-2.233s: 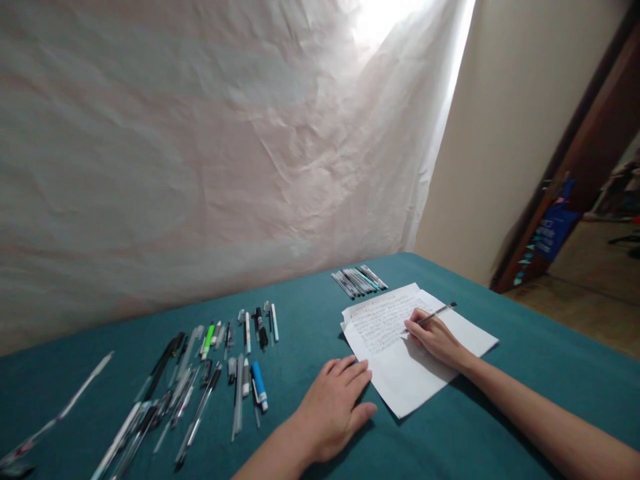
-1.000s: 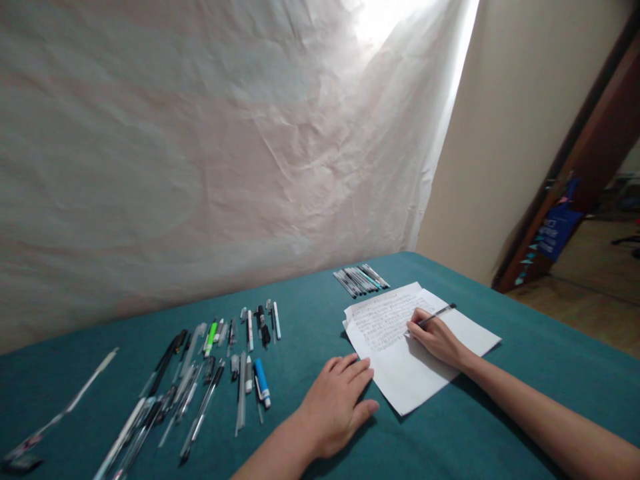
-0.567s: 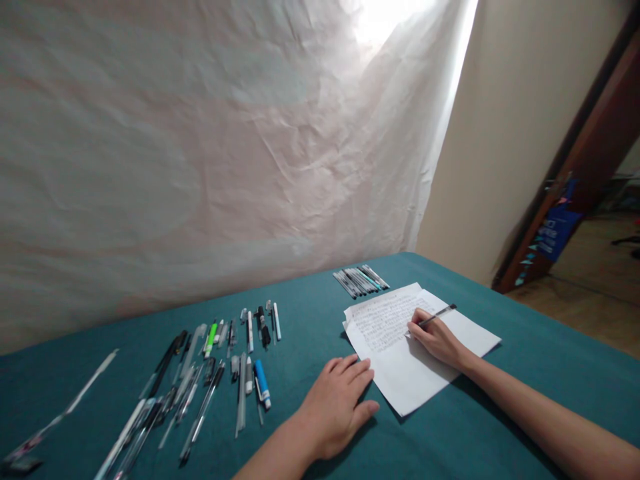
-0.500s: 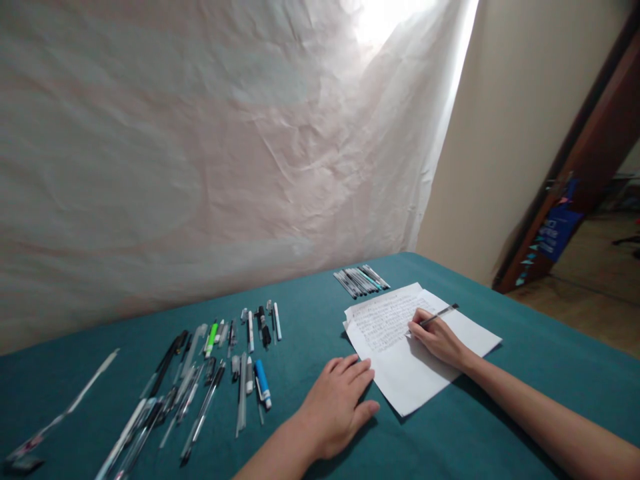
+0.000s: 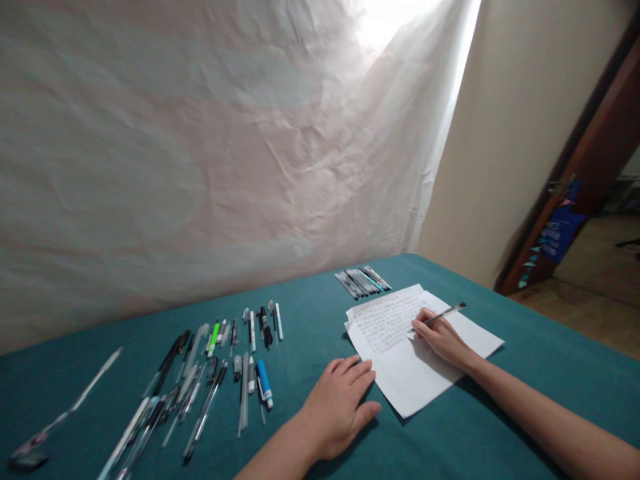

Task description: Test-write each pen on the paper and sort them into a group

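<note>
My right hand [image 5: 441, 339] is closed around a pen [image 5: 447, 313], its tip end at the lines of writing on a white sheet of paper [image 5: 400, 390]. Small dark handwriting covers the upper left of the sheet, and the lower part is blank. Another sheet shows under it along the upper edge. My left hand [image 5: 340, 403] lies flat, palm down, fingers spread, on the green table. Its fingertips are at the paper's left edge; whether they press on it I cannot tell.
A row of pens or refills [image 5: 363, 282] lies behind the paper. Left of my left hand are several scattered pens and parts, including a blue pen piece [image 5: 265, 383] and a green one [image 5: 213, 338]. A thin pale strip [image 5: 95, 380] lies at far left of the green tablecloth [image 5: 300, 320].
The pen in my right hand has tilted slightly, its back end shifting a little right. My left hand stays in place. The whole view has shifted slightly.
</note>
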